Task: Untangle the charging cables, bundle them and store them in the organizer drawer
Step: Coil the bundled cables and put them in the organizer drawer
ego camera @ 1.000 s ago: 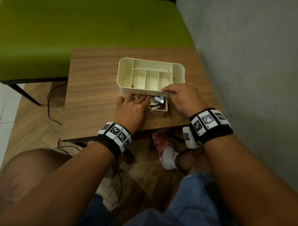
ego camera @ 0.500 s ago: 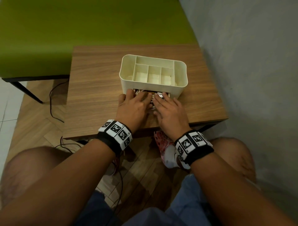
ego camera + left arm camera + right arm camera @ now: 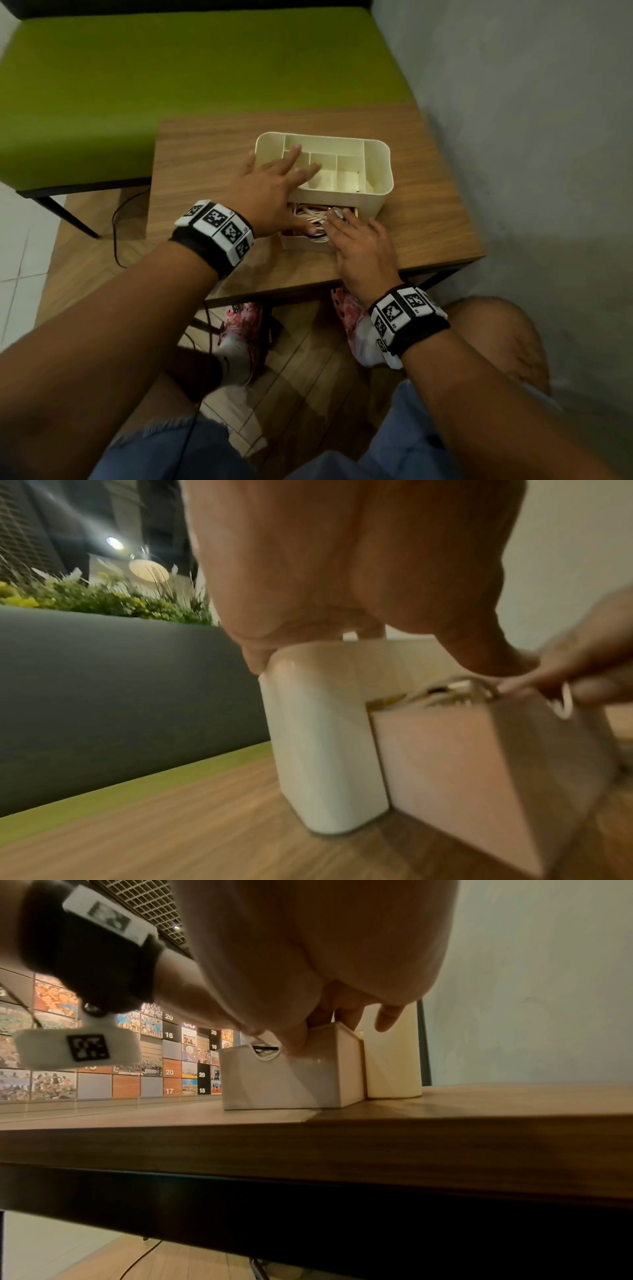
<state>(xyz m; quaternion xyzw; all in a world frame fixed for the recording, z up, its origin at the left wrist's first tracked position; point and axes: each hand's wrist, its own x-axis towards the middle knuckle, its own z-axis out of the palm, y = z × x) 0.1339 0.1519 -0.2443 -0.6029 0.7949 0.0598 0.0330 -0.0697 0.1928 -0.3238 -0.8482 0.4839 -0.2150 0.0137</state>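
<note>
A cream organizer with open top compartments stands on a small wooden table. Its drawer is pulled out toward me and holds a heap of white and reddish cables with a metal USB plug. My left hand lies spread over the organizer's left top, fingers straight, thumb down at the drawer. My right hand lies flat on the drawer's right part, fingers on the cables. The left wrist view shows the drawer beside the organizer's corner.
A green bench stands behind the table and a grey wall runs close on the right. The table's front edge is just under my right wrist. A dark cord trails on the floor at the left.
My left hand has left the drawer and moved up onto the organizer's top. My right hand stays on the cables in the drawer.
</note>
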